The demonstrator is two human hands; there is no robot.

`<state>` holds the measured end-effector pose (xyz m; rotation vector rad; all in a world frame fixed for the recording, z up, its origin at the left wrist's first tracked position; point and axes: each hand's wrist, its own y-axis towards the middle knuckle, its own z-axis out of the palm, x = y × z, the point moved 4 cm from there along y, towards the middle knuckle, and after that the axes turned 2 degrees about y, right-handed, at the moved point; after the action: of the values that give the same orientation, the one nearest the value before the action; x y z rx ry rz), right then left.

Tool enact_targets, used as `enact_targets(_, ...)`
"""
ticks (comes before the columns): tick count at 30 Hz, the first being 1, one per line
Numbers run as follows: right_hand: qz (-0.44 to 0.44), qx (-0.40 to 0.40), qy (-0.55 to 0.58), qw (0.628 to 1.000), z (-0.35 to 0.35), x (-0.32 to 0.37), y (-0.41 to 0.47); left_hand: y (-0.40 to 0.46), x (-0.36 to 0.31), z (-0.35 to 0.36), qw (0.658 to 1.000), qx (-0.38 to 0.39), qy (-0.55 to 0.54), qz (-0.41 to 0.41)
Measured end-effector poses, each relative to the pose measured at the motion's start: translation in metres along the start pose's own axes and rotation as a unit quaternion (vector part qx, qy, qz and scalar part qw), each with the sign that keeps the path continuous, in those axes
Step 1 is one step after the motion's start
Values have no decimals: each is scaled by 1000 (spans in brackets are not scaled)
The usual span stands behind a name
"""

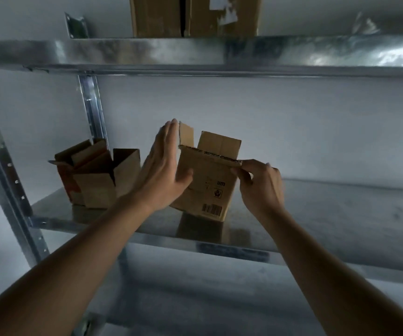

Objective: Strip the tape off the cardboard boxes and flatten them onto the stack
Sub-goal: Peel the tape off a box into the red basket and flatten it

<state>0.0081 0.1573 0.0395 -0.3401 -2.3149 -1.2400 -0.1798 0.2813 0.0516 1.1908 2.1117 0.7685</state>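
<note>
A small brown cardboard box (209,187) with a barcode on its front stands tilted on the metal shelf (316,214), its top flaps open. My left hand (164,166) lies flat against the box's left side, fingers straight, thumb on the front face. My right hand (259,183) pinches the box's upper right front edge. To the left, two more opened cardboard boxes (98,175) sit together on the same shelf, flaps up.
A higher metal shelf (195,54) carries a larger cardboard box (195,15) with torn white labels. A perforated steel upright (91,105) stands behind the left boxes, another (9,180) at the front left. A lower shelf (219,287) lies below. White wall behind.
</note>
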Motion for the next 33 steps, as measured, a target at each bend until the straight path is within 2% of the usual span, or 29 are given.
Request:
enact_targets(5,123,-43,85,988,-41,-43,5,12,-40,32,992,91,-55,-72)
enact_targets(7,163,-55,139,975,-55,-65,7,16,-55,44,989,92,-76,-89)
enact_targets(9,206,-66,191,958,-72,-82,7,21,-72,54,990,61,-95,-85)
enact_targets(12,295,-105,293,903,-97,-111,8,28,-102,67,992,10,-119,-49)
enact_targets(14,346,-114,360,859,-111,-129,7,34,-123,77,990,5,-139,-15)
enact_targets(17,426,-114,413,797,-131,-156,3,47,-154,95,987,65,-145,19)
enact_targets(20,490,-98,406,765,-153,-183,-9,61,-181,116,984,98,-143,28)
enact_targets(25,532,-115,372,752,-196,-230,-23,86,-231,149,987,89,-110,81)
enact_targets(29,553,-149,325,753,-229,-269,-39,96,-262,188,975,170,-119,77)
enact_targets(33,570,-121,264,769,-243,-298,-57,100,-291,221,966,207,-117,98)
